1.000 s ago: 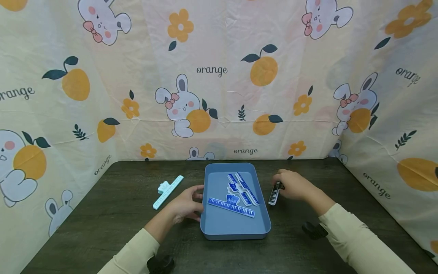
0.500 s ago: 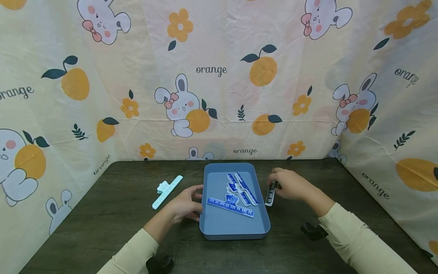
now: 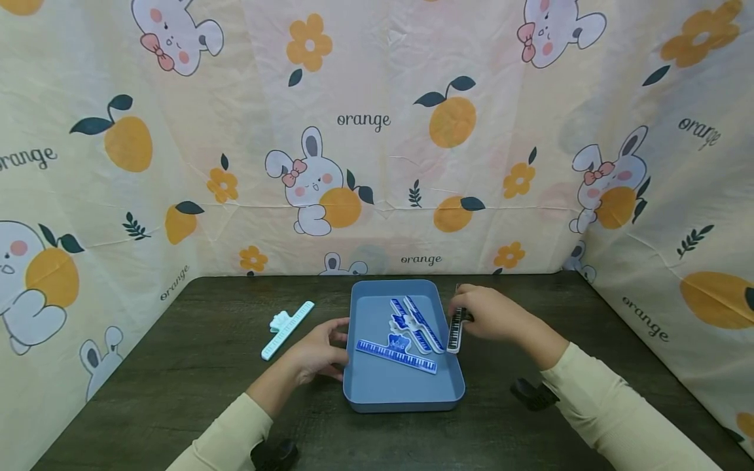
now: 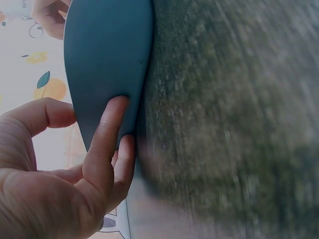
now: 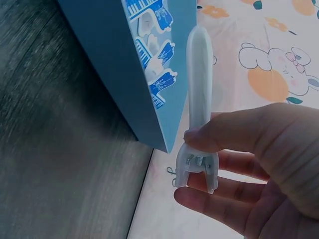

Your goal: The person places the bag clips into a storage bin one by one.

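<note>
A blue tray (image 3: 403,392) sits mid-table with three blue piano-key clips (image 3: 397,356) inside. My right hand (image 3: 489,314) pinches a black-and-white piano-key clip (image 3: 455,329) and holds it over the tray's right rim. In the right wrist view the clip (image 5: 199,94) shows its white back, gripped between thumb and fingers (image 5: 234,132) beside the tray (image 5: 104,59). My left hand (image 3: 318,353) rests against the tray's left wall; its fingers (image 4: 107,139) lie straight on the tray's outside (image 4: 107,55). A light-blue piano-key clip (image 3: 287,329) lies on the table to the left.
The dark wooden table (image 3: 177,379) is walled on three sides by a cloth (image 3: 377,131) printed with rabbits and oranges. Two black objects (image 3: 533,394) (image 3: 273,453) sit near the front edge by my sleeves.
My right hand has lifted the black-and-white clip off the table and carried it left to the tray's right rim. My left hand has stayed against the tray.
</note>
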### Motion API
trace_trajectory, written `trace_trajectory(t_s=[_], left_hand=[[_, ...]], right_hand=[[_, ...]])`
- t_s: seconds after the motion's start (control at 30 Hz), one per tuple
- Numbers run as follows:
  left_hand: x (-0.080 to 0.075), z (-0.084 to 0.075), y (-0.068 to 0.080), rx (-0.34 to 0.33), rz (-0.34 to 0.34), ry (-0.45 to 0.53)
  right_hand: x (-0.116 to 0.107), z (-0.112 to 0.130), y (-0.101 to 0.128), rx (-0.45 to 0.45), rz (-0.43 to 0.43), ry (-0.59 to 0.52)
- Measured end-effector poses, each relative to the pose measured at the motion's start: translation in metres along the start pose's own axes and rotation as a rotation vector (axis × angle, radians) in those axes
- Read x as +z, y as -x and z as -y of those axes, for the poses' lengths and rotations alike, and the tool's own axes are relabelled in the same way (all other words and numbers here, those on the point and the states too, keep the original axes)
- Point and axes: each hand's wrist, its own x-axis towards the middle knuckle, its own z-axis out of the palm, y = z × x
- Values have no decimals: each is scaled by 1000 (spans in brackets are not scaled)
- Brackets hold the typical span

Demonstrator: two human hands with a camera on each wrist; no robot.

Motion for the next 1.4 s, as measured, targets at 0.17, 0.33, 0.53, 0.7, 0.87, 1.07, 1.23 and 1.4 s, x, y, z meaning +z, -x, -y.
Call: trace_trajectory(t_s=[0.17,0.33,0.53,0.7,0.87,1.07,1.23,1.4], left_hand=[[0,-1,1,0,-6,-1],[0,-1,0,1,-7,2],[0,0,0,6,-2,9],[0,1,0,8,-1,10],[-1,1,-1,0,-5,8],[-1,1,-1,-6,-5,5],[-1,0,0,-3,-3,8],[0,0,1,-3,-8,5]], right_hand=[[-3,5,-6,-4,9,13],[-4,12,-11,1,33,23],[-2,19,-21,-24,46,28],[2,25,-28,-30,66,27],[5,31,-35,-37,83,21],[8,37,-41,-43,82,-2],[13,42,-47,-33,104,-16],[19,47,-51,-27,120,-24]])
